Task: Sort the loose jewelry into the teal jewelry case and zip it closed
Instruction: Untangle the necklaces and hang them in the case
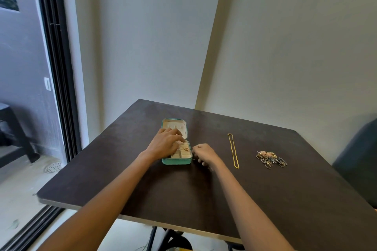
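The teal jewelry case (176,161) lies open on the dark table (204,189), lid flat behind it, cream lining showing. A gold ring (186,149) sits in its front half. My left hand (166,142) reaches over the case with fingers spread down into the compartments; whether they pinch something I cannot make out. My right hand (204,154) rests curled at the case's right edge, fingers closed on something small and dark that I cannot identify. A gold chain (233,151) lies stretched out to the right. Farther right sits a pile of rings and earrings (271,159).
The table stands in a wall corner. A dark chair (359,159) is at the right edge. A sliding glass door (55,67) is at left, with a balcony floor beyond. Table legs (161,238) show below the near edge.
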Demonstrator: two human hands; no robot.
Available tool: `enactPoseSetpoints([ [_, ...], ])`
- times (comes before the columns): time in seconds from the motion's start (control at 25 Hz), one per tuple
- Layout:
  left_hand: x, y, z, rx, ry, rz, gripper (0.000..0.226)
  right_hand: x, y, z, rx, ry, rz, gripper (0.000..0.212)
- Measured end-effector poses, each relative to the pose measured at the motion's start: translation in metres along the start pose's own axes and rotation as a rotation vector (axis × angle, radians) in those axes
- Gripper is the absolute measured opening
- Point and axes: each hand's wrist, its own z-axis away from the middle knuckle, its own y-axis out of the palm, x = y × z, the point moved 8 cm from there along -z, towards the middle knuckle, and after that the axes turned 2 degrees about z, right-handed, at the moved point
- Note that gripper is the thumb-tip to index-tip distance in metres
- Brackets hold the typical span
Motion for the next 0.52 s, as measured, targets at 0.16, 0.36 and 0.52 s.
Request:
enactPoseSetpoints([
  [0.16, -0.010, 0.016, -0.001, 0.165, 0.023, 0.088, 0.033, 0.003, 0.003, -0.002, 0.078, 0.039, -0.099, 0.029],
  [0.36, -0.006, 0.020, -0.003, 0.208, -0.013, 0.114, 0.031, 0.009, -0.031, 0.002, -0.091, -0.099, -0.297, 0.042],
  [0.52, -0.010, 0.016, -0.002, 0.176, -0.038, 0.136, 0.029, 0.021, -0.055, 0.013, -0.168, -0.195, -0.471, 0.039],
])
